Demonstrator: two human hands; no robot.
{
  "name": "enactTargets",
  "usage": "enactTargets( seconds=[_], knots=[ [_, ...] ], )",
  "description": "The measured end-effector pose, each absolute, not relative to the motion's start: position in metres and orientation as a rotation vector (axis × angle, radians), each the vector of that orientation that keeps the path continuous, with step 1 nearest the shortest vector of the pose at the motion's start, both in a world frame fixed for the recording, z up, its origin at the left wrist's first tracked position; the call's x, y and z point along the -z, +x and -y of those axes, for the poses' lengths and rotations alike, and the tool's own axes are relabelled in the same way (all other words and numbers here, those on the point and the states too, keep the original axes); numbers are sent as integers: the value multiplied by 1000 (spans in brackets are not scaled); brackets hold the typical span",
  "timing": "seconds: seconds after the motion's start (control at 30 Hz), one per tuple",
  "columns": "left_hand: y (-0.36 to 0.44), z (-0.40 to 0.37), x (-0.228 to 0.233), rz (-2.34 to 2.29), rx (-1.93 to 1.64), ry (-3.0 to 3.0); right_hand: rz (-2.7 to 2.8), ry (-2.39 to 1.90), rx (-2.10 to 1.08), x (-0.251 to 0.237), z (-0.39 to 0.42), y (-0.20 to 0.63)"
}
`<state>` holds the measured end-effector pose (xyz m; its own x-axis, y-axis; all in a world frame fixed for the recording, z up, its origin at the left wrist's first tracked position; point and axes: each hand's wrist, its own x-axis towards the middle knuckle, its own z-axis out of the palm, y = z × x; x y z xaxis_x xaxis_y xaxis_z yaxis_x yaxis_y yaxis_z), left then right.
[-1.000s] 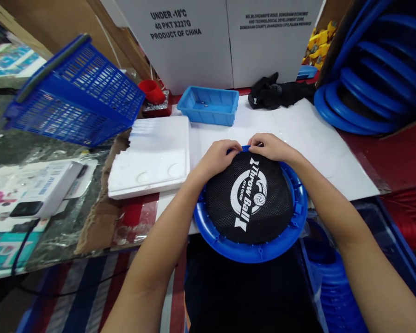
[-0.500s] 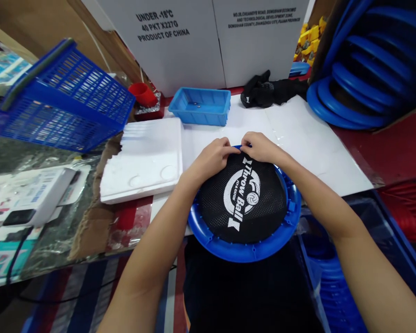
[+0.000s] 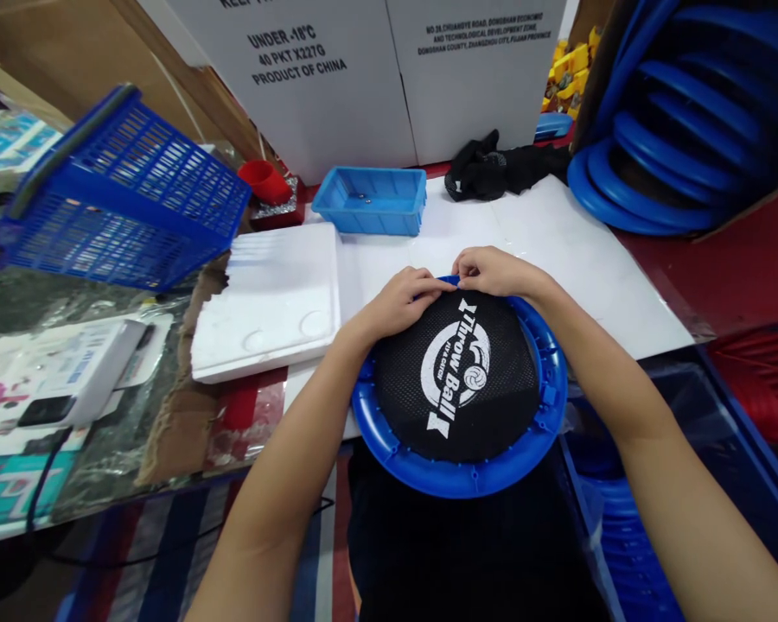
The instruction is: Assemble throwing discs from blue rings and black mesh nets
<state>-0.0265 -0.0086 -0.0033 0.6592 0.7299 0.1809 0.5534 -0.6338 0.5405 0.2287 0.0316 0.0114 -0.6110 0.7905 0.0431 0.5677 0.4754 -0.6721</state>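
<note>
Here the blue ring [image 3: 457, 475] lies flat at the near edge of the table, half on the white sheet [image 3: 557, 250] and half hanging over the edge toward the person, with the black mesh [image 3: 454, 380] printed "Throw Ball" stretched across its middle. Both hands meet at the far rim: the left hand [image 3: 398, 302] and the right hand [image 3: 496, 272] each pinch the mesh edge with thumb and fingertips closed on it, pressing it down against the ring, the 2 sets of fingertips almost touching. By the look of it, the step in hand is seating the mesh border on the ring's pegs at the far side; small pegs show around the near rim, where the mesh seems already caught. The next move likely calls for a firm pull outward and a steady press so the edge does not spring back. Just left of the ring lies a white foam slab [image 3: 269, 298], beyond it a small blue tray [image 3: 369, 200] and a spare black mesh heap [image 3: 493, 173]. Farther left a blue basket [image 3: 120, 199] stands tilted; at far right more blue rings [image 3: 661, 147] are stacked.
</note>
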Motion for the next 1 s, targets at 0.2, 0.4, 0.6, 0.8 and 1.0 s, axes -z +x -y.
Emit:
enactTargets(
  seconds=[0.2, 0.4, 0.6, 0.8, 1.0],
  knots=[
    [-25, 14, 1, -1035, -563, 2436, 2284, -1098, -877, -3, -23, 226],
    [-28, 14, 5, -1144, -646, 2426, 2238, -965, -946, -6, -16, 241],
    [-31, 20, 2, -1384, -670, 2409, 2402, -1010, -785, 0, -15, 246],
    [-37, 17, -2, -1566, -647, 2502, 2232, -1055, -545, -12, -11, 256],
    [-34, 19, -1, -1603, -655, 2437, 2233, -1039, -580, -29, -5, 264]
  ],
)
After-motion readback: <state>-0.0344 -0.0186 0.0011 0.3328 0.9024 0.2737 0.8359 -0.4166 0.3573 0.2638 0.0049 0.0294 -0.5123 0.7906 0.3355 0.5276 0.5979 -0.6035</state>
